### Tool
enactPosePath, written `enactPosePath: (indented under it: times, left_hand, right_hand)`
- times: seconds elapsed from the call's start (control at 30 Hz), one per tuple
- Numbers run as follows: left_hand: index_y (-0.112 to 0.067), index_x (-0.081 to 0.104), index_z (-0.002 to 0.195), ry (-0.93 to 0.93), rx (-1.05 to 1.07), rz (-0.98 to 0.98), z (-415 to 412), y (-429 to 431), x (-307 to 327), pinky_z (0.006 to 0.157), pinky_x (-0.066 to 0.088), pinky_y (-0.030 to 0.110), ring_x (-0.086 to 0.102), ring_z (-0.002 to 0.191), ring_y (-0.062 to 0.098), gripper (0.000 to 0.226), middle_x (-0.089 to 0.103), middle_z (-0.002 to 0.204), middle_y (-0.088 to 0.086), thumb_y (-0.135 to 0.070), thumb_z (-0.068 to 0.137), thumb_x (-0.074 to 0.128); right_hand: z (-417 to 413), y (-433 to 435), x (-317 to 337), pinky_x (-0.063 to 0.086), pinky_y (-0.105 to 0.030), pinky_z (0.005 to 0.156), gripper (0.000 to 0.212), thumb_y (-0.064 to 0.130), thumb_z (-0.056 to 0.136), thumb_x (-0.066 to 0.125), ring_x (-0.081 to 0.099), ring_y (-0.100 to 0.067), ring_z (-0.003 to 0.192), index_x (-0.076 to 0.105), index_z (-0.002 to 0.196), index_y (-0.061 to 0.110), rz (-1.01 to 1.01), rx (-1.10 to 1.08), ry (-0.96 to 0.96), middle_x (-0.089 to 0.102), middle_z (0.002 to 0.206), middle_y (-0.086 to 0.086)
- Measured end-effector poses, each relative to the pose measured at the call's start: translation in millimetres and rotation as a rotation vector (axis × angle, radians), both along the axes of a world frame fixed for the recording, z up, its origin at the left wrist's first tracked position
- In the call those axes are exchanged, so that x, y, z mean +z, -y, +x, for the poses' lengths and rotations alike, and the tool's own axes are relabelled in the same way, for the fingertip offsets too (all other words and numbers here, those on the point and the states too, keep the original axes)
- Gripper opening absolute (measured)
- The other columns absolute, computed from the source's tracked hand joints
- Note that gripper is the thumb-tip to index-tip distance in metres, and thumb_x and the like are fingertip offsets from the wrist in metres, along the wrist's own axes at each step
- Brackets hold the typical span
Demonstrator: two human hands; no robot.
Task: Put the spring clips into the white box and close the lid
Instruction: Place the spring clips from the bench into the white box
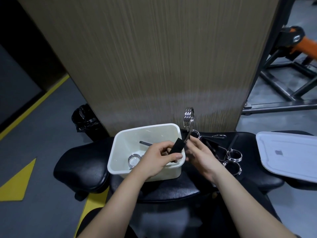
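Both hands (173, 156) apparently grip a spring clip (181, 141) over the white box (120, 152).

The premises appeared to be an industrial workshop or factory floor. The grey coated floor (42, 152) carried yellow painted lane markings (18, 182). A welded steel frame (283, 79) stood to the right beside orange equipment (307, 47). A bin lined with a black bag (85, 119) stood against a wood-grain panel (154, 57).
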State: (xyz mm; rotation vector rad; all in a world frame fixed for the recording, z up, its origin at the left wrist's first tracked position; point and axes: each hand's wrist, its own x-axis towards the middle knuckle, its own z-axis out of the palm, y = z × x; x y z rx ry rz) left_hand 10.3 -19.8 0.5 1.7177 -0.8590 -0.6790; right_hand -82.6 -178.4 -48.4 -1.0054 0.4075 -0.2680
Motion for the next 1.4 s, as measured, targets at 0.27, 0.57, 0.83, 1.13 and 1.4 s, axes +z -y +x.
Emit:
enactPosePath:
  times: [0.27,0.57,0.83,1.13,1.4]
  left_hand:
    - [-0.024,0.075,0.089,0.206,0.181,-0.007,10,-16,10,0.062,0.044,0.028,0.055,0.066,0.013,0.006,0.065,0.072,-0.009,-0.023,0.085,0.080]
    - [-0.029,0.076,0.095,0.822,0.316,0.379,57,-87,7,0.062,0.043,0.027,0.056,0.079,0.007,0.012,0.062,0.080,-0.013,-0.034,0.084,0.079]
    - [-0.033,0.075,0.098,1.100,-0.025,0.634,66,-84,2,0.067,0.034,0.028,0.057,0.092,0.017,0.011,0.061,0.086,-0.009,-0.037,0.088,0.071]
    - [-0.031,0.077,0.093,0.872,-0.011,0.793,70,-49,-15,0.070,0.042,0.031,0.057,0.086,0.018,0.008,0.051,0.079,-0.008,-0.031,0.087,0.071]
    - [-0.035,0.082,0.092,0.580,0.004,0.736,73,-42,-28,0.062,0.041,0.024,0.056,0.065,0.002,0.010,0.053,0.074,-0.009,-0.033,0.082,0.082]
  right_hand:
    - [0,-14,-9,0.057,-0.036,0.086,0.039,0.041,0.087,0.074,0.072,-0.025,0.092,0.064,0.124,0.047,-0.384,0.082,-0.173,0.070,0.103,-0.019]
    - [7,-17,-5,0.045,-0.024,0.055,0.024,0.032,0.097,0.065,0.058,-0.005,0.059,0.075,0.118,0.027,-0.323,-0.039,-0.217,0.075,0.075,0.005]
    - [7,-12,-10,0.038,-0.024,0.053,0.021,0.033,0.098,0.063,0.045,-0.019,0.058,0.080,0.109,0.027,-0.319,-0.005,-0.210,0.064,0.066,0.001]
    - [8,-11,-12,0.037,-0.024,0.052,0.022,0.030,0.100,0.060,0.042,-0.019,0.055,0.080,0.108,0.024,-0.319,-0.003,-0.189,0.061,0.064,-0.002]
    - [9,-6,-12,0.035,-0.031,0.055,0.021,0.030,0.099,0.061,0.042,-0.022,0.057,0.081,0.101,0.022,-0.355,0.022,-0.168,0.057,0.067,-0.010]
